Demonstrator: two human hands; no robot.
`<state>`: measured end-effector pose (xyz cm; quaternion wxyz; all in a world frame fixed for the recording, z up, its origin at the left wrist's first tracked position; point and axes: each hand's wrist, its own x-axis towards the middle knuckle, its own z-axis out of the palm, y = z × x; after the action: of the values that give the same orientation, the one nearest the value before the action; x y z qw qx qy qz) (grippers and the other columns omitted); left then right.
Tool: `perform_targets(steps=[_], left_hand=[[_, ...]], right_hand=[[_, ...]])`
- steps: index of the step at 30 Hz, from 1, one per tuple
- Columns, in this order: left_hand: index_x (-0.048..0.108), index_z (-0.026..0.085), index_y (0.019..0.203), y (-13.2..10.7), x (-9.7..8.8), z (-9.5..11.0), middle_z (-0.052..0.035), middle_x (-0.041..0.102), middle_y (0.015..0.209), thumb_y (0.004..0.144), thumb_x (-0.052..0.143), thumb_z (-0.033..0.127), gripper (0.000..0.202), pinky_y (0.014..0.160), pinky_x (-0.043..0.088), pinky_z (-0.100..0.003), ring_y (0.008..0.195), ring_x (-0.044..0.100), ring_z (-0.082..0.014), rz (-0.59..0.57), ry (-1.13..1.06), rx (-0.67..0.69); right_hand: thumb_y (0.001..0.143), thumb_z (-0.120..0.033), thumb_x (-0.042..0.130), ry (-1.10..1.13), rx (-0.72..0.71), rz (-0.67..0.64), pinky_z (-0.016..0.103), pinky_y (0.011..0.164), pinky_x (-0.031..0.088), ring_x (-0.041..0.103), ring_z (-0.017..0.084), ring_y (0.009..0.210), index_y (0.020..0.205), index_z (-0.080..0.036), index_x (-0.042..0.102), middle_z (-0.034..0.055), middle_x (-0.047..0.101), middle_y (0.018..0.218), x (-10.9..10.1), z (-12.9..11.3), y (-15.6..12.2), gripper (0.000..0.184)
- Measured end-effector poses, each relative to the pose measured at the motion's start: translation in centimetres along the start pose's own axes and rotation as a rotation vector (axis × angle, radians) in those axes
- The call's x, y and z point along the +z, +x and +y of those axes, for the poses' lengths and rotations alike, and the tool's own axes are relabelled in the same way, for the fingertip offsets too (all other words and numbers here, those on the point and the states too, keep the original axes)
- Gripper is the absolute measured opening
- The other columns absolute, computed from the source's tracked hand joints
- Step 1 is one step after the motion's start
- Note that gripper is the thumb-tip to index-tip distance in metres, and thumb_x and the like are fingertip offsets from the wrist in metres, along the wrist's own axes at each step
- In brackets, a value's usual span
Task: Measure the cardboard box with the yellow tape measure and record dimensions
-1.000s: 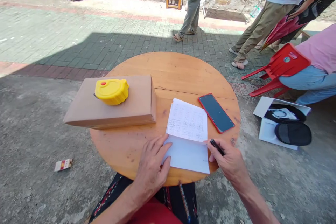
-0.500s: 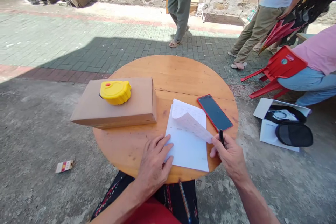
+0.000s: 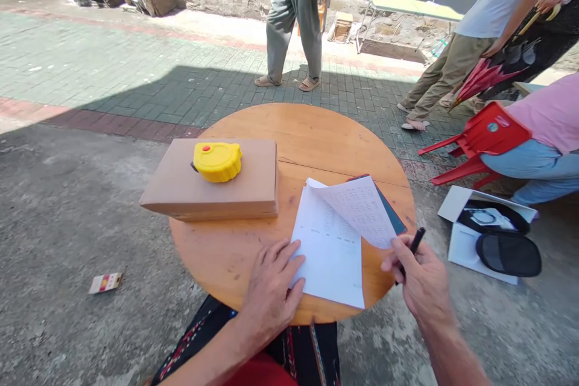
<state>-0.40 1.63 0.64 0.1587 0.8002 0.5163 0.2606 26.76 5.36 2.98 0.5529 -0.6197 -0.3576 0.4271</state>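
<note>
Stapled-looking white sheets of paper (image 3: pixel 328 259) lie on the round wooden table (image 3: pixel 312 126). My left hand (image 3: pixel 275 280) rests with its fingers out on the left edge of the sheets. In my right hand (image 3: pixel 420 280) are a black pen (image 3: pixel 417 241) and the corner of the top sheet (image 3: pixel 362 208), which is lifted and folded over to the right. Printed rows show on that turned sheet. Beneath it, a phone (image 3: pixel 392 211) with a red edge is partly covered. To the left, a yellow tape measure (image 3: pixel 218 161) sits on a brown cardboard box (image 3: pixel 253 193).
A red plastic chair (image 3: pixel 493 129) with a seated person stands at the right. Near it on the ground are an opened white box (image 3: pixel 456 241) and a black case (image 3: pixel 509 253). Other people stand beyond the table. A small carton (image 3: pixel 105 283) lies on the ground at left.
My right hand has moved right, pulling the top sheet further over so that it now covers much of the phone. My left hand stays on the paper. A person behind the table has stepped left.
</note>
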Motion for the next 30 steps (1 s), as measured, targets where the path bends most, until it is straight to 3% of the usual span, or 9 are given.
perform_targets(steps=[9,15,30], left_hand=[[0.063,0.019,0.114,0.1,0.2,-0.2,-0.0087,0.06,0.136,0.088,0.054,0.017,0.027,0.1,0.044,-0.051,0.125,0.047,-0.0301,0.034,0.003,0.024],[0.062,0.02,0.114,0.0,0.7,-0.6,-0.0075,0.059,0.137,0.089,0.053,0.015,0.027,0.1,0.043,-0.05,0.126,0.046,-0.0297,0.052,0.022,0.053],[0.06,0.019,0.113,0.2,0.8,-0.9,-0.0084,0.059,0.136,0.089,0.052,0.013,0.026,0.1,0.041,-0.048,0.125,0.045,-0.0294,0.074,0.03,0.094]], right_hand=[[0.074,-0.041,0.08,0.052,-0.04,0.089,0.017,0.035,0.03,0.049,0.01,0.041,0.083,-0.019,0.061,-0.0011,0.063,0.048,0.7,-1.0,1.3,0.031],[0.065,-0.039,0.085,0.181,0.048,0.128,0.015,0.033,0.028,0.048,0.009,0.038,0.08,-0.019,0.057,-0.0046,0.06,0.046,1.5,-1.8,2.8,0.037],[0.064,-0.038,0.086,0.223,0.081,0.113,0.014,0.035,0.029,0.046,0.008,0.041,0.079,-0.018,0.061,-0.0037,0.059,0.046,1.6,-2.1,3.0,0.036]])
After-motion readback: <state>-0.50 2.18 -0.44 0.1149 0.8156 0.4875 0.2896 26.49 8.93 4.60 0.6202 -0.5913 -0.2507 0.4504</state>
